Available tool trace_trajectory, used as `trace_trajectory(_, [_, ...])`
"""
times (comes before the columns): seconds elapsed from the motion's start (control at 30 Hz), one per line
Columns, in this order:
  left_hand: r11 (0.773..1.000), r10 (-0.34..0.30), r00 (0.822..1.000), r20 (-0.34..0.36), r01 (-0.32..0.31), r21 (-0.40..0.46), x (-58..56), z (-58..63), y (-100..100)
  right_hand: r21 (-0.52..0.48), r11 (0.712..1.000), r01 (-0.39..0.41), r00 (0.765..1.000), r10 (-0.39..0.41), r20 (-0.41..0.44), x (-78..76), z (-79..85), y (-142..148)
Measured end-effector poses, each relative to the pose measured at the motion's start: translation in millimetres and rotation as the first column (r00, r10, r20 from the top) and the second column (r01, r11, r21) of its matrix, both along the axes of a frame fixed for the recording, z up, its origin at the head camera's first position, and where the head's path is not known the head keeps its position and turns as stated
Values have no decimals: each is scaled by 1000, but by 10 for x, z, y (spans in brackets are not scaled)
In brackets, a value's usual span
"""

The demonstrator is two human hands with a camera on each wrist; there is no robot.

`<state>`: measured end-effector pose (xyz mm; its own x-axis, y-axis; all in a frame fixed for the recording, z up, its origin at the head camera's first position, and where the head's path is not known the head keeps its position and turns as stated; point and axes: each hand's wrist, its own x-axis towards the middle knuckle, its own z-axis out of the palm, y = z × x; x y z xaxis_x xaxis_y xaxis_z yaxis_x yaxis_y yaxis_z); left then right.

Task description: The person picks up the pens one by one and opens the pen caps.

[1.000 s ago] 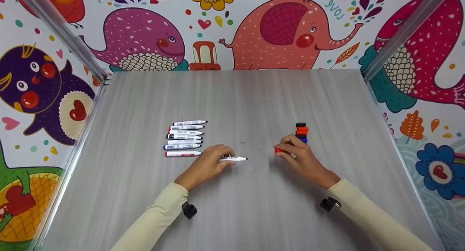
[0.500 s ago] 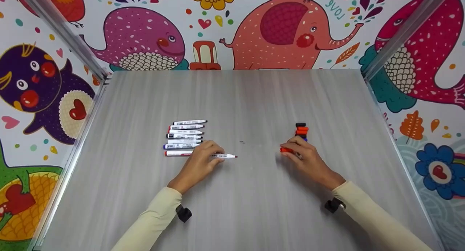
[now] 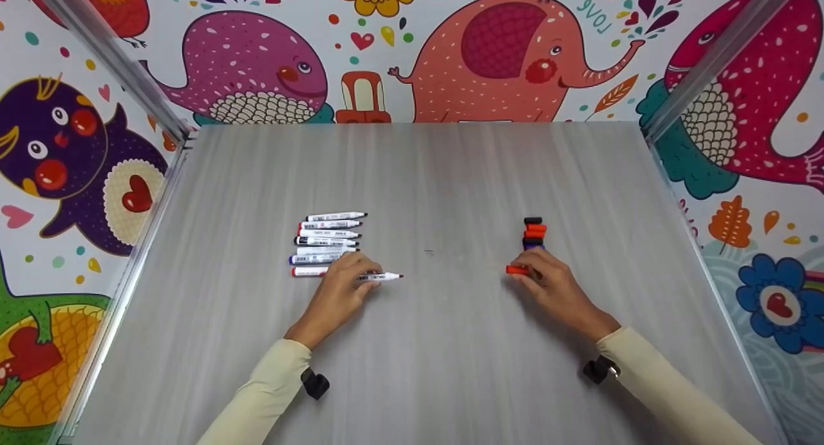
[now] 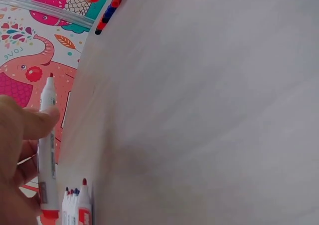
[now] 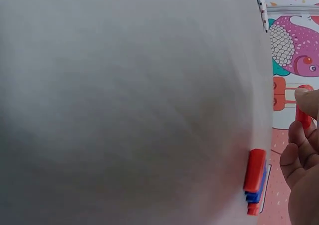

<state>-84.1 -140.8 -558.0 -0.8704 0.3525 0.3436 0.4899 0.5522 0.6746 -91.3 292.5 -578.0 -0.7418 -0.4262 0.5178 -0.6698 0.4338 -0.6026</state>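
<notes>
My left hand [image 3: 338, 293] pinches a white uncapped marker [image 3: 386, 277] by its barrel, dark reddish tip pointing right. The left wrist view shows the red end of this marker [image 4: 47, 160] low in the hand. Below and left of it lies a row of uncapped white markers [image 3: 329, 242], partly covered by the hand. On the right, my right hand [image 3: 557, 287] holds a red marker cap [image 3: 516, 270] between thumb and fingers. Just beyond that hand is a row of caps [image 3: 533, 228] in black, red and blue. The row's nearest cap, a red one [image 5: 255, 170], shows in the right wrist view.
The grey wood-grain table [image 3: 438, 368] runs back to a wall with cartoon animals [image 3: 489, 58]. Metal posts [image 3: 721, 58] stand at its far corners. A small dark mark [image 3: 429, 252] lies on the table between the two rows.
Carrying the marker, my left hand has moved left toward the marker row. My right hand has shifted right with the red cap, nearer the cap row. Both hands have kept their hold.
</notes>
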Motion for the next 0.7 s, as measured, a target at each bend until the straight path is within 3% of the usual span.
trace_trajectory(0.3, [997, 51, 996, -72, -55, -56, 60, -109, -129, -11, 998, 68, 997, -68, 40, 17, -64, 108])
trace_trajectory(0.5, [996, 67, 983, -170, -76, -47, 61, -176, -211, -16, 995, 101, 994, -100, 51, 26, -114, 176])
trace_trajectory(0.7, [990, 116, 981, -158, -126, -59, 80, -219, -291, -5, 991, 132, 990, -131, 54, 36, -164, 220])
